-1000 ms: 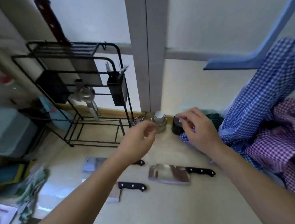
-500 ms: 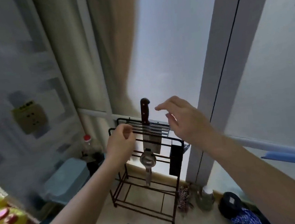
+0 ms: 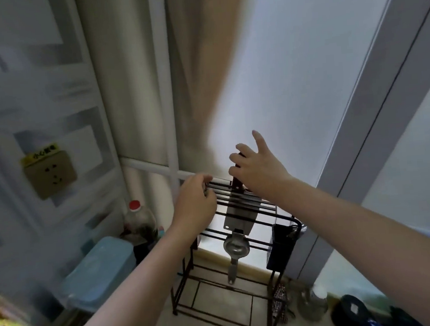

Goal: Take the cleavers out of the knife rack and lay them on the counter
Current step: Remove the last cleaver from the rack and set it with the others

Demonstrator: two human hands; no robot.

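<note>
A black wire knife rack (image 3: 184,290) stands on the pale counter (image 3: 221,301) against the window. One cleaver (image 3: 239,218) hangs in its top slots, steel blade down, with the dark handle sticking up. My right hand (image 3: 260,170) is at that handle with fingers spread and covers most of it; no grip has closed. My left hand (image 3: 195,206) rests on the rack's top left bars, fingers curled over them.
A metal strainer (image 3: 235,246) hangs under the cleaver, and a black utensil cup (image 3: 278,248) hangs on the rack's right side. Left of the rack are a red-capped bottle (image 3: 138,219) and a blue tub (image 3: 101,271). A glass jar (image 3: 312,306) and a black lid (image 3: 349,309) sit to the right.
My view has swung up from the counter, where three cleavers lay, to the rack. Both hands have risen; the left now touches the top bars and the right has reached the handle.
</note>
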